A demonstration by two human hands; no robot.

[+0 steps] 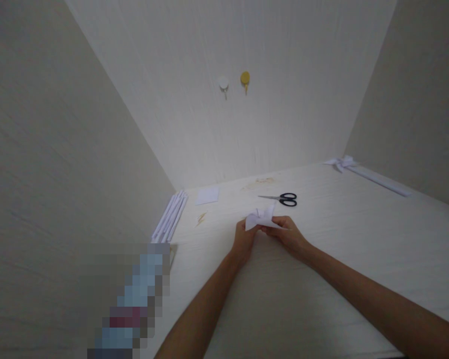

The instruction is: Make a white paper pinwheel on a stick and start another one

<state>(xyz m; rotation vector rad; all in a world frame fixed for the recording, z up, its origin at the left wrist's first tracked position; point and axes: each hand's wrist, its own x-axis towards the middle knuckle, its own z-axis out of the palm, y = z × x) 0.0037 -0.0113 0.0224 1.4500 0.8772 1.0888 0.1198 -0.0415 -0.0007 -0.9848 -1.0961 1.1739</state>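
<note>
The work in hand appeared to be shaping or adjusting a small, crisply creased piece of white paper, whose corners stood up at angles. The person held it just above the pale, faintly grained tabletop, near the middle of the view and on the near side of a pair of black-handled metal scissors.

The right hand had its grip closed on the right part of the paper, thumb on top and fingers underneath. The left hand was closed on the left part, though the paper and the hand itself hid most of its fingertips, so the exact pinch could not be told.

As a judgement, the next move called for one hand to steady the folded centre while the other worked a corner or crease, with light pressure, since thin paper could crumple or spring open. The scissors lay apart from both hands, so cutting did not seem to be the step in progress.

Farther left lay a flat, square white paper sheet and, beside the left wall, a bundle of slim white rolled-paper sticks. At the far right, a white folded-paper shape with pointed blades lay at the end of a long white stick.
</note>
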